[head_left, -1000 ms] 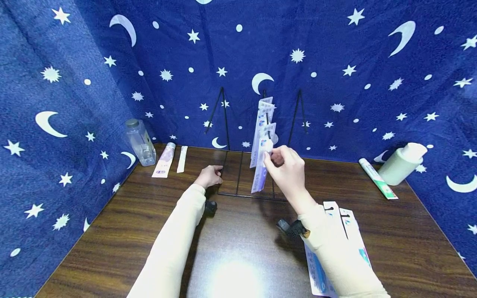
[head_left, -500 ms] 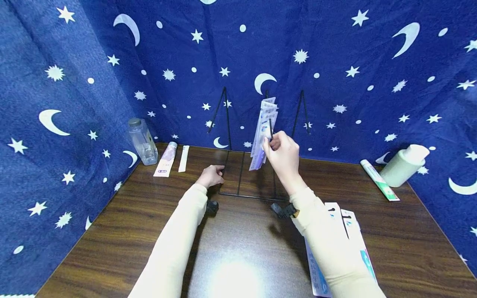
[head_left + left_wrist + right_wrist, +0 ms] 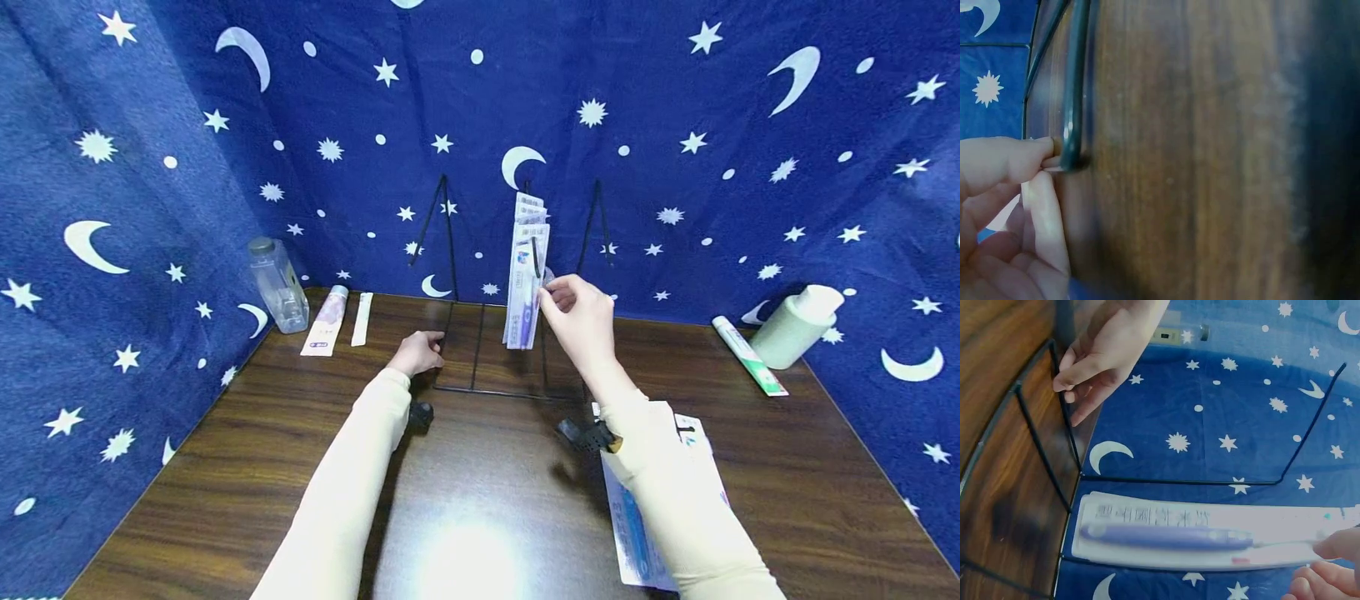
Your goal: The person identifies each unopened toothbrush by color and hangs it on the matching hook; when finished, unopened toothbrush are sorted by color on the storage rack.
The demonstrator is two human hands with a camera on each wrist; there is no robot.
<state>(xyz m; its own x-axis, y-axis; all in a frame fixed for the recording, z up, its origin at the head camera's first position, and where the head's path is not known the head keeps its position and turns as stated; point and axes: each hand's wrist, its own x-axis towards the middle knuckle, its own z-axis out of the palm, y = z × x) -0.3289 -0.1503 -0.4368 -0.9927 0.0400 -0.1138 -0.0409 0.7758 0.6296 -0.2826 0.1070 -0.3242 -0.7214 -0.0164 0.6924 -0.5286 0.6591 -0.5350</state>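
My right hand [image 3: 581,321] pinches the purple carded toothbrush pack [image 3: 522,292] hanging on the black wire rack [image 3: 480,367]; my left hand [image 3: 418,352] grips the rack's base corner.

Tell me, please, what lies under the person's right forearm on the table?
Under the right forearm lie flat toothbrush packs, white with blue print, on the wooden table. The sleeve covers most of them, so their number cannot be told.
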